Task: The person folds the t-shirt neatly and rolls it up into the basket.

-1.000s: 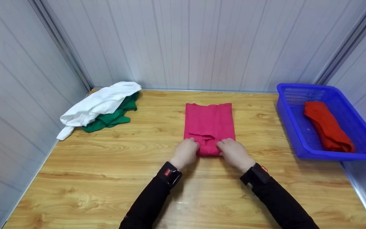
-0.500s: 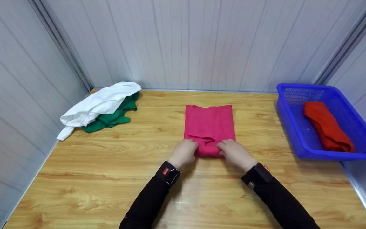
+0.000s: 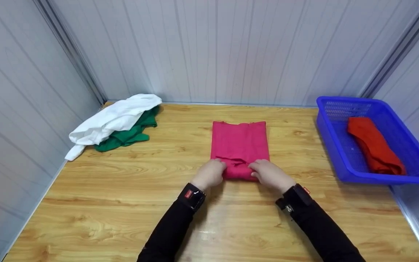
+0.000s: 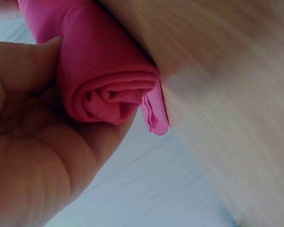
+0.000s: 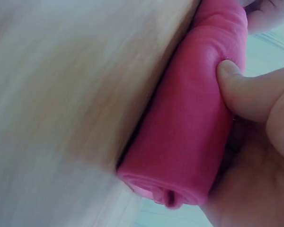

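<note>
A pink garment [image 3: 239, 140] lies folded into a flat rectangle in the middle of the table, its near end rolled into a thick bundle. My left hand [image 3: 210, 173] grips the left end of that roll. At the right end, my right hand [image 3: 270, 174] holds it in the same way. In the left wrist view the roll's spiral layers [image 4: 106, 97] show at its end, with the thumb on one side and the fingers behind. The right wrist view has the thumb [image 5: 232, 75] pressing on the roll [image 5: 180, 127]; the other fingers are mostly hidden.
A blue plastic basket [image 3: 347, 160] stands at the right wall, with a folded orange-red garment [image 3: 375, 145] inside. At the back left, a crumpled white garment [image 3: 116, 114] lies over a green one [image 3: 126, 136]. Panelled walls [image 3: 209, 51] border the wooden table [image 3: 96, 211].
The pink garment's far edge has slid slightly toward me. Both hands keep their hold on the roll and have hardly shifted. The basket and the other garments stay put.
</note>
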`<state>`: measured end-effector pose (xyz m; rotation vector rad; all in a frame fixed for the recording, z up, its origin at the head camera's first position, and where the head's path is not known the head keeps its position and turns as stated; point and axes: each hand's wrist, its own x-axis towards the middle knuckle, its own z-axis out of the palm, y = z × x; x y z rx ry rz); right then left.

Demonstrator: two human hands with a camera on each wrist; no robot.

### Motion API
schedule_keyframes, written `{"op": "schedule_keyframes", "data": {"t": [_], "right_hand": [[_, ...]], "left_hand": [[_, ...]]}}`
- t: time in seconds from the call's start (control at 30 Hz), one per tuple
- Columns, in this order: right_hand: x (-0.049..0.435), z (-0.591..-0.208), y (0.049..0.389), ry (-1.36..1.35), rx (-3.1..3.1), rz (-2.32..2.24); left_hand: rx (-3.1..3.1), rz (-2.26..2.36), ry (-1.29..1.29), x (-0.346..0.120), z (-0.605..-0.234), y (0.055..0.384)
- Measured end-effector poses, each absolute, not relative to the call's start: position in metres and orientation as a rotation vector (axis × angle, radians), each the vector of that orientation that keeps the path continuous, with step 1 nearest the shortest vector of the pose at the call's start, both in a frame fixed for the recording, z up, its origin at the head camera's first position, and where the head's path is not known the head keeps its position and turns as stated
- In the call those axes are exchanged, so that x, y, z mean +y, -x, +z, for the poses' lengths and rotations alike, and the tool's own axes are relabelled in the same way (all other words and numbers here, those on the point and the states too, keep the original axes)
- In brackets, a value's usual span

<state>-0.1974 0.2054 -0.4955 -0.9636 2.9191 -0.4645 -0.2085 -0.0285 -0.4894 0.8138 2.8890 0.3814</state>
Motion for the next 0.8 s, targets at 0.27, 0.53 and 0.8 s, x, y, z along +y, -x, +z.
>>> {"op": "schedule_keyframes", "data": {"t": [0.27,0.53,0.8], "right_hand": [[0.2039,-0.4947,0.1991,0.907,2.895,-0.498],[0.2033,-0.4952,0.1989,0.95,2.913,-0.552],[0.2025,-0.4954,0.196,0.927,2.923,-0.533]], "left_hand": [[2.86,0.43,-0.777,-0.0272,-0.4873,0.2139],[2.867,0.428,-0.791,-0.0248,-0.4885,0.2176],[2.868,0.437,-0.78,-0.0225,-0.4882,0.218]]}}
